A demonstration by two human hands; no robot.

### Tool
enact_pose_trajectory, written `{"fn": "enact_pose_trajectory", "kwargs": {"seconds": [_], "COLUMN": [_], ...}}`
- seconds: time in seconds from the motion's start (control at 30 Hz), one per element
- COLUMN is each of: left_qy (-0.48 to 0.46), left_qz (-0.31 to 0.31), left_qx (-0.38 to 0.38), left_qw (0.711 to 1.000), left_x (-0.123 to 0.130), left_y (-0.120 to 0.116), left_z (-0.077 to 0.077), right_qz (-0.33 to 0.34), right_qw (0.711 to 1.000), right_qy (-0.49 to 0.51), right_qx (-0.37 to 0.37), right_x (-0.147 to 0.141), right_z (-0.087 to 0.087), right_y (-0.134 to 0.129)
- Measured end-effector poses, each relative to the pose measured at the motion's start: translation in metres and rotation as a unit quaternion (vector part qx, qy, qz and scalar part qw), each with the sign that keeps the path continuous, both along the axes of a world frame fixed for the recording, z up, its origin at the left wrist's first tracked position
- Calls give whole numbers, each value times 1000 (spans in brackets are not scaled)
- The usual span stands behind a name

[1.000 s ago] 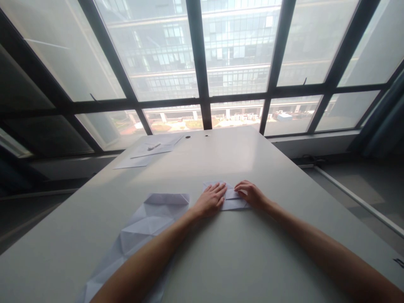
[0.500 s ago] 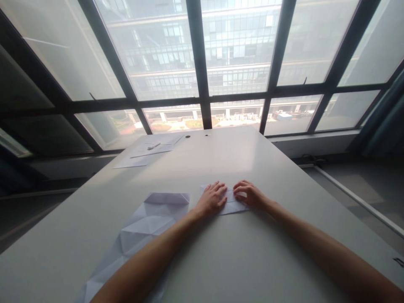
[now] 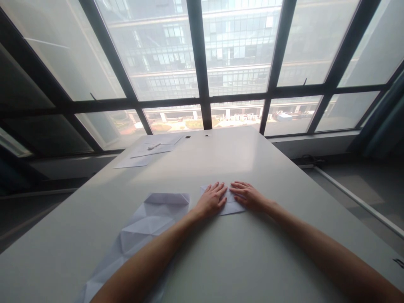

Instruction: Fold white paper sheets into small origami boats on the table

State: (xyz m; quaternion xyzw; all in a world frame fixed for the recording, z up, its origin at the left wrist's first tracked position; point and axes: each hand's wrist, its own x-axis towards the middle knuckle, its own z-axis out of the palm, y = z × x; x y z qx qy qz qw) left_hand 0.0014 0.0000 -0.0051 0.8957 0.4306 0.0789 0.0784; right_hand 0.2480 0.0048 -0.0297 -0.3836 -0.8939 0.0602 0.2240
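Note:
A small folded sheet of white paper (image 3: 232, 208) lies flat on the table beneath both hands. My left hand (image 3: 213, 198) rests palm down over its left part, fingers stretched out. Over the right part, my right hand (image 3: 248, 195) lies flat with its fingers extended toward the left hand. Only a strip of the folded paper shows between the hands and along its near edge. To the left, partly under my left forearm, is a larger creased sheet of paper (image 3: 147, 223) with a grid of fold lines.
The white table (image 3: 268, 252) reaches toward the large windows. At its far left lie several flat paper sheets (image 3: 135, 161) with a small white object (image 3: 154, 146) on top. A round cable hole (image 3: 187, 136) is at the far edge. Dark curtains hang at both sides.
My right hand has flattened from a curled pose and shifted slightly left, pressing onto the folded paper's right side. The left hand has barely moved.

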Motion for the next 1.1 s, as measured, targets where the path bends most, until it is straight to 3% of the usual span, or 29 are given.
{"fn": "enact_pose_trajectory", "kwargs": {"seconds": [0.47, 0.83, 1.1], "left_qy": [-6, -6, -7], "left_qz": [1, 6, 5], "left_qx": [16, 24, 21], "left_qw": [1000, 1000, 1000], "left_x": [0, 0, 0], "left_y": [0, 1, 0], "left_z": [-1, -3, -1], "right_qz": [0, -4, -2], "right_qw": [1000, 999, 999], "right_qy": [12, 37, 29], "right_qx": [-11, -25, -19], "right_x": [-2, 1, -1], "right_z": [3, -8, 1], "right_y": [0, 5, 1]}}
